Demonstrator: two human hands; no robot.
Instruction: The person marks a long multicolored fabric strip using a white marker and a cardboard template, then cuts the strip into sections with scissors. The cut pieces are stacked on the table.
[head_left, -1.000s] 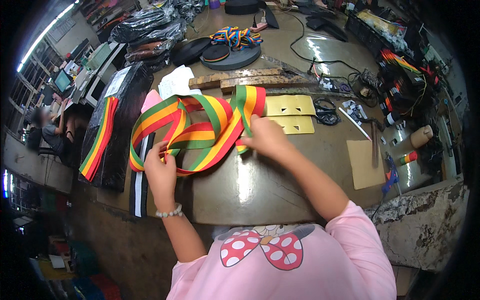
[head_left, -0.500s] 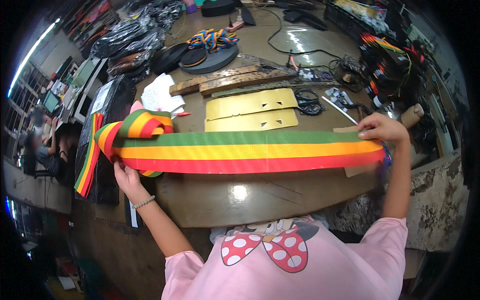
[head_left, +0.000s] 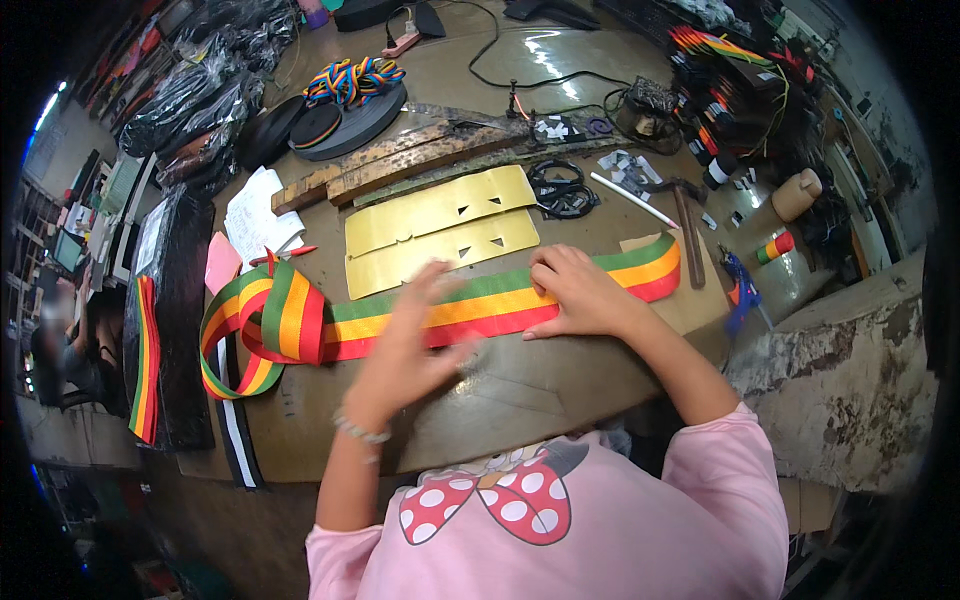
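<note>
A wide webbing strap (head_left: 490,305), striped green, yellow and red, lies lengthwise across the table in front of me. Its left part is folded into a loose loop (head_left: 293,315), and its right end rests near a brown card. My right hand (head_left: 575,290) grips the strap across its width, thumb at the red edge and curled fingers by the green edge. Blurred by motion, my left hand (head_left: 410,345) is over the strap with fingers apart and nothing visibly held. Just beyond lie yellow templates (head_left: 440,225) with small triangular cut-outs.
A hammer (head_left: 688,235) and a white pen-like stick (head_left: 632,200) lie at right, beside a blue-handled tool (head_left: 740,290). Wooden bars (head_left: 420,160) and webbing rolls (head_left: 350,120) stand behind. At left are papers (head_left: 262,215) and a black-wrapped package (head_left: 180,330).
The strap, held stretched between both hands before, now lies lower on the table. My right hand has moved left along it; my left hand has let go of the looped end and moved right.
</note>
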